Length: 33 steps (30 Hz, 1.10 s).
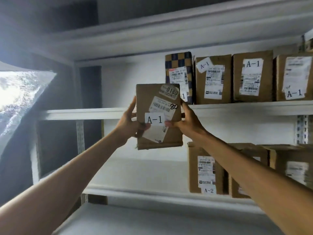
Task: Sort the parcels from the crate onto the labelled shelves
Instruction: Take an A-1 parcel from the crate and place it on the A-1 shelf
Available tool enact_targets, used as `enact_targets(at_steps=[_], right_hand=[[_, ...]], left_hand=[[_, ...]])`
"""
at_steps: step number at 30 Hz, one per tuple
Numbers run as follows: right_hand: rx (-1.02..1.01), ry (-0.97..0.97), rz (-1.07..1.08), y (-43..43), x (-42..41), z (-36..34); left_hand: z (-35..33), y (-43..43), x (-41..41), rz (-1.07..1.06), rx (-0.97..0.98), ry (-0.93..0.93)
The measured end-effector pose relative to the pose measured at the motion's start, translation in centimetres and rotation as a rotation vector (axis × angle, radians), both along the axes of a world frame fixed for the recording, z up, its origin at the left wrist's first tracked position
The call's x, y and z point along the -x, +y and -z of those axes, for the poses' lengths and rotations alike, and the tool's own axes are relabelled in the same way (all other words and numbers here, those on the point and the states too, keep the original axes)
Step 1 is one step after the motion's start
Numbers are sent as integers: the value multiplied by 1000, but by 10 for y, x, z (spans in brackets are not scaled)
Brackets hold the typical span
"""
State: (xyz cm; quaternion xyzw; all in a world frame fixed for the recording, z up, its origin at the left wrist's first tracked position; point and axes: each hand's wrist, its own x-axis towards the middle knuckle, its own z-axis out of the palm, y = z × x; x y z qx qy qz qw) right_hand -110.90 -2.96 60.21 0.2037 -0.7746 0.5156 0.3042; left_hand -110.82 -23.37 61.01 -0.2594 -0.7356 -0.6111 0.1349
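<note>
I hold a flat brown cardboard parcel [145,99] upright in front of the white shelving, its face carrying a barcode label, "0180" and a white "A-1" tag. My left hand [129,122] grips its left edge and my right hand [185,118] grips its right edge. The parcel hangs level with the front lip of the upper shelf [84,113], just left of a row of parcels tagged "A-1": a checkered one [179,63] and brown boxes [213,80]. The crate is out of view.
On the shelf below stand brown boxes [205,168], one tagged "A-2", at the right. The upper shelf's left half holds nothing. Another shelf board [152,217] lies below. A bright window glares at the far left [18,95]. A perforated upright post [80,133] stands left of my arm.
</note>
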Motion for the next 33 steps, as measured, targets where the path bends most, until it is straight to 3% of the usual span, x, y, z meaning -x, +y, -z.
enact_targets(at_steps=[7, 19, 26, 30, 33], right_hand=[[-81, 86, -82, -21, 29, -58], [-170, 162, -122, -33, 101, -124], [-138, 236, 86, -45, 142, -121], [-256, 379, 414, -56, 156, -119], [-341, 377, 612, -64, 161, -122]], left_hand=[[-57, -17, 41, 54, -4, 201], [-109, -26, 120, -18, -121, 351], [-116, -30, 174, -39, -95, 364], [-111, -31, 197, -21, -90, 378], [-109, -31, 210, -2, -117, 373]])
